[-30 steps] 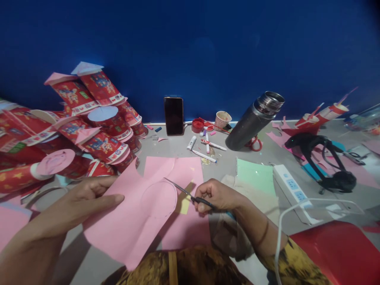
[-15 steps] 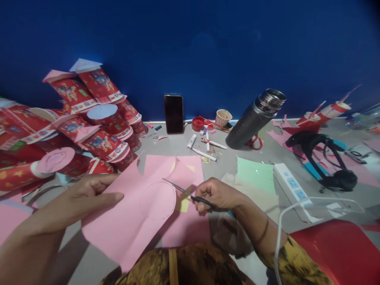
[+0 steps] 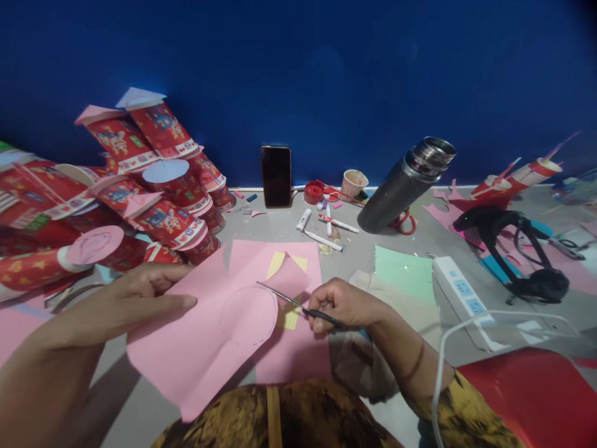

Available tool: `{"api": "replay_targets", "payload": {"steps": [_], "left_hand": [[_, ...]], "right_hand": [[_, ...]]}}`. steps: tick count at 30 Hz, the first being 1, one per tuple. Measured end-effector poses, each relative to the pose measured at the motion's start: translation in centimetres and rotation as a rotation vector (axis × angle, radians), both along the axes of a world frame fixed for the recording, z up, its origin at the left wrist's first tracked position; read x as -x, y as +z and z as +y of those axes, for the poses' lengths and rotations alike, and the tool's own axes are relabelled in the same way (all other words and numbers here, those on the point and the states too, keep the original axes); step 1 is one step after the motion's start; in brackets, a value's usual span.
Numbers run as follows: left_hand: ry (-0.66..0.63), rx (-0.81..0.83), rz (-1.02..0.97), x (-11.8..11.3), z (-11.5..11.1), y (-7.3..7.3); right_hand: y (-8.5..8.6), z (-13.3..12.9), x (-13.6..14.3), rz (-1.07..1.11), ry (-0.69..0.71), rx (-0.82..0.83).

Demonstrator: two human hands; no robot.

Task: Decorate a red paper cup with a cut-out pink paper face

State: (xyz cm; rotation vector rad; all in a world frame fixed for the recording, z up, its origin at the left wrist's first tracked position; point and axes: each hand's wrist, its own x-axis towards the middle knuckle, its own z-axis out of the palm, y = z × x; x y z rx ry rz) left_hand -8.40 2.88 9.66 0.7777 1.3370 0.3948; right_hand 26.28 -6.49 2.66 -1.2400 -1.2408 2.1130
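My left hand [image 3: 140, 302] grips the left edge of a pink paper sheet [image 3: 186, 354], thumb on top. A drawn circle [image 3: 249, 316] shows on the sheet, its right side cut along the line, and a cut flap of paper curls up behind it. Scissors [image 3: 321, 316] with dark handles are in my right hand [image 3: 342, 305], fingers wrapped round them. Their blades point left and lie at the circle's upper right edge. Beneath is another pink sheet [image 3: 298, 364] with yellow paper pieces [image 3: 291, 318] on it.
Red paper cups [image 3: 163, 224] are stacked at the left. A phone [image 3: 276, 177] stands against the blue wall. Markers [image 3: 324, 241], a dark thermos [image 3: 401, 186], a power strip [image 3: 464, 298] and a black headset [image 3: 513, 255] lie behind and to the right, near a white cable [image 3: 438, 379].
The camera view has shifted slightly, so the surroundings sit a little further right. The paper flap behind the scissors has moved a little, uncovering more of the yellow paper.
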Motion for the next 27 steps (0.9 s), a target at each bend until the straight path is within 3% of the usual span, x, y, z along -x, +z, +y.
{"api": "replay_targets", "payload": {"steps": [10, 19, 27], "left_hand": [[-0.061, 0.008, 0.005, -0.3, 0.4, 0.3], [0.173, 0.217, -0.051, -0.4, 0.6, 0.8], [-0.093, 0.075, 0.052, -0.9, 0.3, 1.9]], "right_hand": [[0.1, -0.1, 0.0, -0.003, -0.014, -0.005], [0.2, -0.1, 0.0, -0.007, 0.023, 0.006], [0.0, -0.2, 0.1, -0.023, 0.057, -0.019]]}}
